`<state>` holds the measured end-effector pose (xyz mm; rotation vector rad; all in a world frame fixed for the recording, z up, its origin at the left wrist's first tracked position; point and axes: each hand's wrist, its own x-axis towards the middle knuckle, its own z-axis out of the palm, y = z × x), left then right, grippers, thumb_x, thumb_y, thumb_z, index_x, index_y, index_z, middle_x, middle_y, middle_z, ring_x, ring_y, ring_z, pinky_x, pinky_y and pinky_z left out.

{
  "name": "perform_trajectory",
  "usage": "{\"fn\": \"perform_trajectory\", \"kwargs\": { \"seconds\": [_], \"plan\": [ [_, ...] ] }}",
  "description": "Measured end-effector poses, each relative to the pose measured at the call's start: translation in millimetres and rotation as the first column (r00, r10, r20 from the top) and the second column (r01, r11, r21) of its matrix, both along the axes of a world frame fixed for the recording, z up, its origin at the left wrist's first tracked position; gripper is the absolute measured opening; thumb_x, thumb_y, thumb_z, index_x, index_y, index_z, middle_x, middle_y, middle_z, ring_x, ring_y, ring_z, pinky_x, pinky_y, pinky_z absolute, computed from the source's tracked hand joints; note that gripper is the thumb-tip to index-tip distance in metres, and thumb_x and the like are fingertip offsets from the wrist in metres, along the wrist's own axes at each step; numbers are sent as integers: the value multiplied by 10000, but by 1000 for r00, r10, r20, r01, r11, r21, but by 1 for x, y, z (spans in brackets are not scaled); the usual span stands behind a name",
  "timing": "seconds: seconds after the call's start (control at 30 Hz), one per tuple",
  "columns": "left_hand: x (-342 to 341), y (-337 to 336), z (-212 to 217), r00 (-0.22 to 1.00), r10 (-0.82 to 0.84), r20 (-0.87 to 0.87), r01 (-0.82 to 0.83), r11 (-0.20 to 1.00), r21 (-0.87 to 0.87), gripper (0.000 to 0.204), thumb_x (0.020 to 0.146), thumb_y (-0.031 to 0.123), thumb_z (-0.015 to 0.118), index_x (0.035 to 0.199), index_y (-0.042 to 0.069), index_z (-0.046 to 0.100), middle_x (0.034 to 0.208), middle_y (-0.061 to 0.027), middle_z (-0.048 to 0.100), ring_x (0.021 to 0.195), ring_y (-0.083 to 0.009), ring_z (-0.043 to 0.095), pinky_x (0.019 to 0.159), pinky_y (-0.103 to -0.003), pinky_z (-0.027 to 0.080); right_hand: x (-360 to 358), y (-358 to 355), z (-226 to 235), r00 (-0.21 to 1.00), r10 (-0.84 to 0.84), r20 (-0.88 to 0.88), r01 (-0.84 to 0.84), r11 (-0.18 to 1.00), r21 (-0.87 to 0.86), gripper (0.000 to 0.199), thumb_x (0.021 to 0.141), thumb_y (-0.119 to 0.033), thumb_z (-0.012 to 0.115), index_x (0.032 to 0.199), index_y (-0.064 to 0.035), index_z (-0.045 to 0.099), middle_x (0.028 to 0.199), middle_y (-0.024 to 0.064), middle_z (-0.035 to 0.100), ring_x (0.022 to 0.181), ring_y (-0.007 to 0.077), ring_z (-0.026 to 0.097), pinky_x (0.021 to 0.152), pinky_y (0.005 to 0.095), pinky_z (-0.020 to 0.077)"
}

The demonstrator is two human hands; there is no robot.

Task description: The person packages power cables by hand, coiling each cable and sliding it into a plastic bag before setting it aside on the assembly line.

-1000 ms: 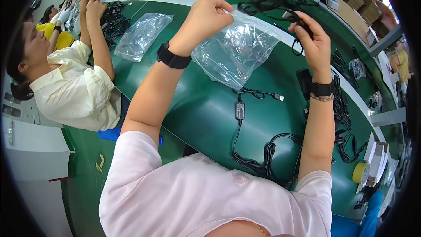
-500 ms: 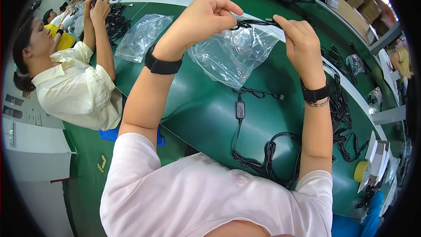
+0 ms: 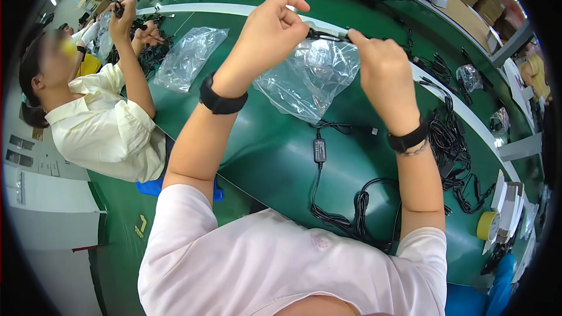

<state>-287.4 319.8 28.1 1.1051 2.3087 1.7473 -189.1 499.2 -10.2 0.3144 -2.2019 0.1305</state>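
Note:
A black cable (image 3: pixel 329 36) stretches between my two hands above the far side of the table. My left hand (image 3: pixel 274 34) is closed on its left end, with thumb and index finger curled. At its right end my right hand (image 3: pixel 383 69) pinches it, fingers folded. Behind and below the cable lies a clear plastic bag (image 3: pixel 307 82). Nearer to me a second black cable with an inline box (image 3: pixel 319 150) and a USB plug (image 3: pixel 374 131) rests on the green table (image 3: pixel 269 158). Its bundled coil (image 3: pixel 362 206) lies by my right forearm.
Another clear bag (image 3: pixel 190 58) is to the left. A tangle of black cables (image 3: pixel 449 152) lies right of my right forearm, with a yellow tape roll (image 3: pixel 487 226) and open white boxes (image 3: pixel 510 212) near it. At the left a co-worker (image 3: pixel 102 117) holds a dark item.
My right hand has shifted left and slightly down, closer to my left hand. The cable between them now hangs straighter. The co-worker's hands have moved apart.

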Motion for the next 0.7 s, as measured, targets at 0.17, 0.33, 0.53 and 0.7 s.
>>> {"fn": "perform_trajectory", "kwargs": {
  "seconds": [0.17, 0.33, 0.53, 0.7],
  "plan": [
    [22, 18, -11, 777, 115, -619, -226, 968, -105, 211, 731, -9, 508, 936, 38, 513, 709, -116, 552, 687, -321, 542, 600, -394, 431, 6, -14, -5, 973, 155, 169, -124, 975, -184, 295, 693, 32, 546, 981, -3, 598, 678, 155, 572, 657, 317, 559, 602, 384, 444],
    [28, 30, -21, 606, 128, -785, -252, 967, -37, 231, 710, -50, 494, 923, 38, 513, 795, -142, 532, 777, -323, 511, 662, -406, 418, 4, 6, -9, 942, 279, 184, -94, 751, -654, 271, 741, 6, 553, 1010, 19, 584, 736, 162, 606, 619, 230, 585, 582, 290, 454],
    [29, 43, -22, 528, 209, -823, -167, 976, 141, 179, 724, -69, 518, 880, 20, 526, 812, -130, 544, 764, -323, 520, 655, -387, 421, 9, -5, 2, 920, 351, 175, -162, 746, -646, 260, 772, -30, 550, 1027, 3, 588, 747, 133, 614, 630, 149, 574, 595, 258, 451],
    [35, 46, -31, 550, 107, -828, 26, 989, 144, 250, 624, -82, 501, 849, 24, 527, 779, -119, 524, 739, -311, 490, 665, -380, 410, 8, 5, 4, 711, 653, 263, -87, 453, -887, 257, 788, -39, 549, 1038, 10, 586, 733, 33, 585, 650, 87, 534, 602, 207, 421]
  ]
}}
